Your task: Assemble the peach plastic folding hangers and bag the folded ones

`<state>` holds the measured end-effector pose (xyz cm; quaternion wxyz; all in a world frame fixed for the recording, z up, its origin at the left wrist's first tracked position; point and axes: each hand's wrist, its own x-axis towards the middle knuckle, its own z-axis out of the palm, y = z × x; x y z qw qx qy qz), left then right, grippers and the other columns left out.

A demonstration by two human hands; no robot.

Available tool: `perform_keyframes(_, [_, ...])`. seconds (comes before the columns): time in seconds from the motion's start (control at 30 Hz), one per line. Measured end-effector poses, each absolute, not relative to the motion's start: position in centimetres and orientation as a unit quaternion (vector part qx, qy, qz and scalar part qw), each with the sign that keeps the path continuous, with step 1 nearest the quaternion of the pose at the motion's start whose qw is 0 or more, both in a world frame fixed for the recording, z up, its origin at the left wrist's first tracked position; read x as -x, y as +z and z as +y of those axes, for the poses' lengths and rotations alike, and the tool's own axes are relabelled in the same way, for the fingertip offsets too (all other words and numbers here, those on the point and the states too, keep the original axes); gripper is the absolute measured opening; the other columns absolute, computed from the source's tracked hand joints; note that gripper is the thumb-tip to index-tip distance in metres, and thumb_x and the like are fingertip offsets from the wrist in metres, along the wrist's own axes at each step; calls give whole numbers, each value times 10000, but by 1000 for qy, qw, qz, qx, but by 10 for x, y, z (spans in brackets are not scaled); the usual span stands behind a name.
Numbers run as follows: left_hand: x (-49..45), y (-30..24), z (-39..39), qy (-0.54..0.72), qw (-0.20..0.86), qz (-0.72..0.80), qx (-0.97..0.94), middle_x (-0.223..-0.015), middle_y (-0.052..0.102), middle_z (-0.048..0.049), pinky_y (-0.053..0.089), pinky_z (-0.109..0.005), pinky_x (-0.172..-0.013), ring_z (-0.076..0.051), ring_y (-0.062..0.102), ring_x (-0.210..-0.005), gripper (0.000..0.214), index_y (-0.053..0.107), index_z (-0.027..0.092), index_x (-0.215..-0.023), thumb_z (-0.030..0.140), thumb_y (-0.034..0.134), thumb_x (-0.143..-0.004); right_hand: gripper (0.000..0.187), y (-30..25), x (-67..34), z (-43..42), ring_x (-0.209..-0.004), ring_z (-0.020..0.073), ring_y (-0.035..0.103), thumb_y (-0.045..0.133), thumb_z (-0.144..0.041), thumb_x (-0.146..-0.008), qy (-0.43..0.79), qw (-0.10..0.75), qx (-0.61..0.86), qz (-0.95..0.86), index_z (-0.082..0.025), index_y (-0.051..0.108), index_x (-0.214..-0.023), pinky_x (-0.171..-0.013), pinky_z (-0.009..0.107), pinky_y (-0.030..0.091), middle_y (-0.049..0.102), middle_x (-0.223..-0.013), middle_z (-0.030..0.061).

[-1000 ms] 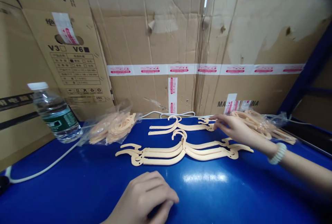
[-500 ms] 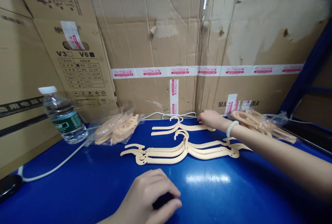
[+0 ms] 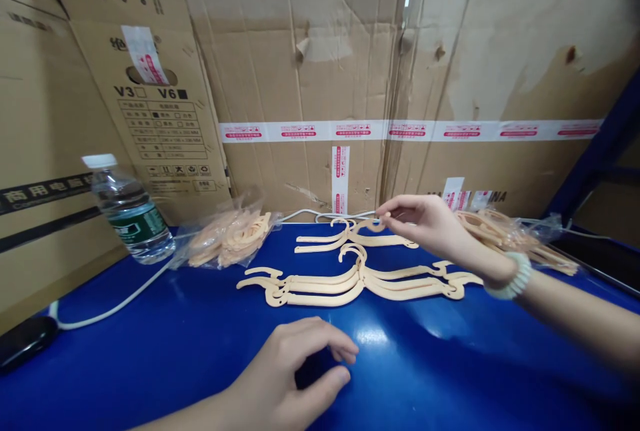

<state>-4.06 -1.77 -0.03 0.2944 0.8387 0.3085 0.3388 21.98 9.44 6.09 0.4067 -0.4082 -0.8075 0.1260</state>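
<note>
My right hand [image 3: 430,228] reaches over the far part of the blue table [image 3: 425,364]. Its thumb and fingers pinch a small curved peach hanger part [image 3: 373,224], held just above a flat peach hanger [image 3: 320,241] by the cardboard wall. A pale bead bracelet [image 3: 510,278] sits on that wrist. Closer to me lies a stack of peach hangers [image 3: 350,284]. My left hand [image 3: 295,371] rests on the table at the front, fingers arched and apart from the thumb, nothing in it.
Clear bags of peach parts lie at the left [image 3: 230,238] and right [image 3: 515,234]. A water bottle [image 3: 131,214] stands at the left. A white cable [image 3: 115,304] runs to a black object [image 3: 25,341]. Cardboard boxes [image 3: 320,84] wall the back and left.
My right hand reached to the far hanger, then lifted with a small peach part pinched in it. The fingers of my left hand uncurled a little.
</note>
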Motion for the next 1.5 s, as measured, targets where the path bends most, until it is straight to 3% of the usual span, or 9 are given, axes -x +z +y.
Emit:
perform_keyframes(0.23, [38, -11, -8, 391, 495, 359, -688, -1113, 681, -96, 554, -288, -789, -166, 676, -858, 386, 586, 177, -1182, 408, 619, -875, 105, 30, -172, 6, -753, 133, 643, 599, -164, -894, 227, 413, 265, -841, -204, 632, -803, -702, 239, 527, 679, -799, 8])
perform_keyframes(0.43, [38, -8, -6, 430, 525, 379, -629, -729, 652, -9, 503, -236, -626, -127, 612, -645, 401, 610, 145, -819, 544, 646, -849, 197, 25, -163, 2, -797, 144, 620, 724, -303, -854, 260, 373, 259, -852, -205, 605, -976, -726, 248, 510, 674, -922, 18])
perform_keyframes(0.53, [40, -8, -4, 456, 550, 400, -575, -724, 669, -14, 457, -224, -565, -110, 594, -584, 422, 572, 144, -817, 560, 641, -848, 194, 31, -175, 41, -869, 162, 629, 600, -279, -933, 187, 397, 305, -845, -182, 561, -1097, -755, 263, 515, 669, -1002, 56])
perform_keyframes(0.6, [41, -9, -1, 472, 564, 404, -544, -760, 694, -34, 445, -229, -551, -113, 602, -575, 439, 550, 151, -814, 579, 642, -836, 216, 31, -190, 75, -927, 187, 631, 596, -176, -904, 64, 316, 378, -868, -167, 566, -1117, -828, 294, 497, 677, -1007, 68])
perform_keyframes(0.87, [44, -6, 7, 516, 534, 444, -502, -617, 640, 17, 416, -233, -541, -106, 550, -536, 441, 520, 175, -758, 528, 778, -704, 84, 3, -227, 144, -810, 251, 635, 621, -96, -799, -30, 179, 481, -858, -176, 622, -775, -692, 315, 460, 673, -850, 86])
perform_keyframes(1.17, [51, -1, 7, 577, 491, 461, -463, -668, 580, 41, 418, -238, -672, -107, 511, -658, 311, 631, 166, -855, 403, 786, -727, 73, 28, -231, 105, -716, 187, 631, 459, -265, -931, 19, 268, 433, -861, -206, 487, -963, -654, 278, 482, 654, -800, 30])
perform_keyframes(1.27, [53, 3, 9, 583, 506, 447, -452, -720, 586, 27, 422, -252, -724, -115, 514, -700, 325, 656, 162, -818, 410, 821, -690, 220, 35, -242, 68, -717, 188, 656, 488, -358, -940, 54, 340, 405, -847, -204, 554, -1083, -648, 262, 520, 687, -837, 47])
perform_keyframes(1.37, [54, 5, 12, 595, 538, 414, -430, -751, 587, 16, 420, -245, -726, -113, 506, -715, 352, 658, 156, -775, 412, 863, -645, 210, 31, -252, 35, -706, 176, 685, 545, -400, -933, 59, 363, 413, -833, -223, 657, -952, -617, 203, 537, 718, -854, 45])
perform_keyframes(1.5, [54, 6, 13, 574, 600, 365, -421, -765, 564, 24, 422, -236, -733, -105, 488, -728, 268, 631, 180, -816, 352, 823, -740, 191, 18, -261, 16, -800, 176, 723, 576, -410, -926, 46, 404, 398, -822, -269, 698, -969, -689, 149, 557, 746, -924, 25])
